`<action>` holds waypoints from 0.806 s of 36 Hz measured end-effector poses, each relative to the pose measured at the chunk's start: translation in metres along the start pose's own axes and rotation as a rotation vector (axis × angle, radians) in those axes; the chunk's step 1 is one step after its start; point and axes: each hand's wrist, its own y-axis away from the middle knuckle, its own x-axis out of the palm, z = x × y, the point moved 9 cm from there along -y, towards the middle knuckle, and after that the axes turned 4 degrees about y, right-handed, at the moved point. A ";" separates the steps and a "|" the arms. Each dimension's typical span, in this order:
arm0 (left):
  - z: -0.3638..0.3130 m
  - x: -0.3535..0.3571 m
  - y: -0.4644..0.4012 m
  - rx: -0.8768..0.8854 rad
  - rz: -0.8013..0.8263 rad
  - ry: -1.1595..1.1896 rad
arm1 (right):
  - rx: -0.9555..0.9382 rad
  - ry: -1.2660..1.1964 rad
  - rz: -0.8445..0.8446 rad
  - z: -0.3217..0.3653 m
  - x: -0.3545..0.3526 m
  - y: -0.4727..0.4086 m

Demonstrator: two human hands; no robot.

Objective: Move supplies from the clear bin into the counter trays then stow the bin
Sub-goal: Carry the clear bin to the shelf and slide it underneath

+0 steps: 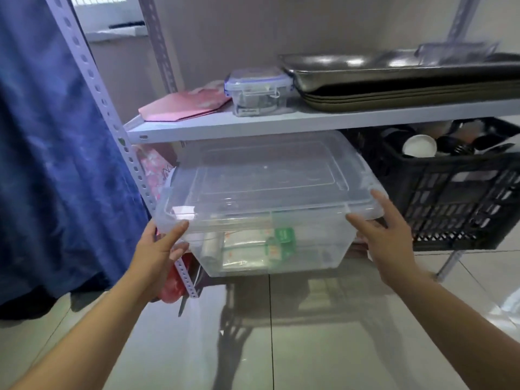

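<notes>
Two hands' grip on clear bin (267, 198)

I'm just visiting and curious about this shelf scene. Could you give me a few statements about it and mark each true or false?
1. Both hands grip the clear bin. True: left hand and right hand hold its near corners.
2. The bin's lid is off. False: the lid is on.
3. The bin is empty. False: packets lie inside.
4. A black crate sits to the bin's right. True.
5. Metal trays are stacked on the floor. False: they sit on the shelf above.
</notes>
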 end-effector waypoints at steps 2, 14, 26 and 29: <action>-0.005 0.005 -0.014 0.041 -0.061 0.004 | -0.008 0.045 -0.010 0.003 0.011 -0.018; -0.014 0.029 -0.120 -0.004 -0.110 0.226 | -0.101 0.173 -0.168 0.035 0.052 -0.083; 0.005 0.027 -0.128 0.008 0.031 0.071 | -0.056 0.316 -0.105 0.019 0.058 -0.107; 0.014 0.023 -0.123 -0.003 0.018 0.014 | -0.048 0.361 -0.028 0.013 0.061 -0.089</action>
